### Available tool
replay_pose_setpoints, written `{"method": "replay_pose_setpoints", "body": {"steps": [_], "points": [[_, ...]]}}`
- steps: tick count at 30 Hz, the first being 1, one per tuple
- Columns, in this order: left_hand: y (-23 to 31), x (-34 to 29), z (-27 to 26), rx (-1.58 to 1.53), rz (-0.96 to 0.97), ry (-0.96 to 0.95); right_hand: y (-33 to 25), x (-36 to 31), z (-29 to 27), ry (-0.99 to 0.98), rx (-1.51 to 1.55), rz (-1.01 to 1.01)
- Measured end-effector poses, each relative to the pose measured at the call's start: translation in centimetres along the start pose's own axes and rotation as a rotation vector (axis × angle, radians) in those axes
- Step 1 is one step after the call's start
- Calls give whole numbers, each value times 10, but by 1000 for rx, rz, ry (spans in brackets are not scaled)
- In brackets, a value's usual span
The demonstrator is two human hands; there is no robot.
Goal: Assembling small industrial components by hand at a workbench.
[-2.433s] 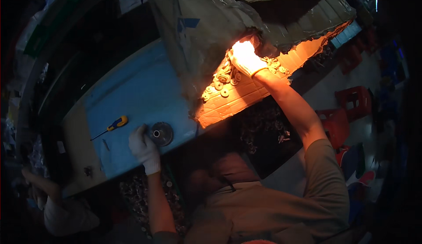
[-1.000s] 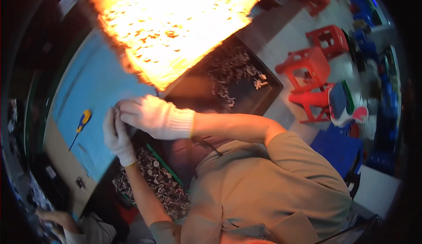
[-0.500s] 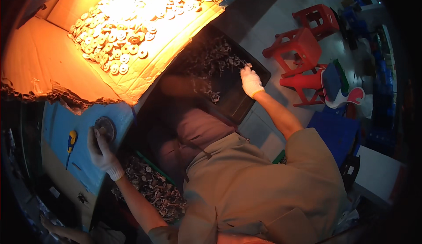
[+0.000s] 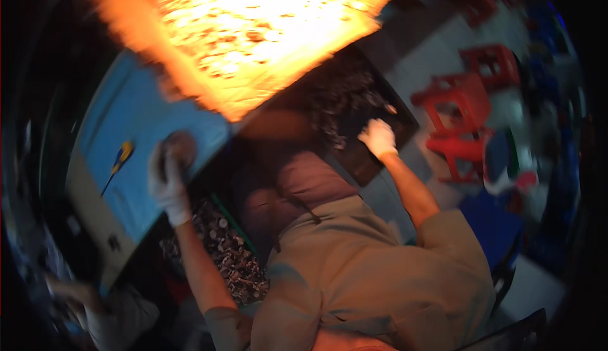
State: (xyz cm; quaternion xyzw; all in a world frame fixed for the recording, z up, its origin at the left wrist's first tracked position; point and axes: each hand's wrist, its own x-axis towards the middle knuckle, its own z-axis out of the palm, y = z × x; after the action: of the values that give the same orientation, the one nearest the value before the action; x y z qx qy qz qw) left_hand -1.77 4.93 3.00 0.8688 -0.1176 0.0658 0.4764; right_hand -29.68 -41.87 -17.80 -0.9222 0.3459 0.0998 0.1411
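Note:
My left hand (image 4: 168, 186), in a white glove, is over the blue work surface (image 4: 130, 120). Its fingers reach to the edge of a round, dark disc-shaped thing (image 4: 182, 148); blur hides whether they grip it. My right hand (image 4: 380, 138), also gloved, hovers at the near right part of a black crate (image 4: 370, 169). Its fingers look curled, but smearing hides whether anything is in them. Dark metal parts (image 4: 345, 101) are heaped inside the crate. A small bright thing (image 4: 391, 108) shows just beyond the right hand.
A brightly lit cardboard box (image 4: 237, 101) holds many small round pieces. A yellow-and-blue screwdriver (image 4: 123, 155) lies left of my left hand. Below that arm is a green-edged bin of small metal parts (image 4: 234, 262). Red stools (image 4: 459, 107) stand at right. Another person's arm (image 4: 79, 291) shows lower left.
The whole view has shifted, moving the scene right and somewhat blurring it. My right hand has drawn back from the small metal piece at its fingertips. My left hand stays beside the round disc.

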Motion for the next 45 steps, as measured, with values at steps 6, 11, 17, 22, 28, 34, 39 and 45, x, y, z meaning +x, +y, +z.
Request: {"method": "replay_pose_setpoints", "body": {"steps": [6, 11, 17, 22, 28, 34, 39, 45], "points": [[-2, 14, 19, -24, 275, 34, 31, -13, -4, -93, 402, 151], [9, 3, 3, 22, 258, 86, -138, -51, -121, -507, 984, -28], [5, 7, 9, 120, 312, 70, -358, -58, -196, -203, 744, -631], [13, 14, 5, 51, 246, 7, -440, -32, -205, -62, 447, -790], [10, 12, -3, 46, 268, 21, -469, -48, -226, -82, 61, -875], [0, 5, -1, -18, 179, 1, -479, -61, -222, 4, -297, -1000], [20, 13, 20, -921, -60, 192, -475, -48, -218, -35, -342, -1071], [52, 25, 39, -964, -87, 371, -470, -28, -193, 430, -435, -1417]]}}
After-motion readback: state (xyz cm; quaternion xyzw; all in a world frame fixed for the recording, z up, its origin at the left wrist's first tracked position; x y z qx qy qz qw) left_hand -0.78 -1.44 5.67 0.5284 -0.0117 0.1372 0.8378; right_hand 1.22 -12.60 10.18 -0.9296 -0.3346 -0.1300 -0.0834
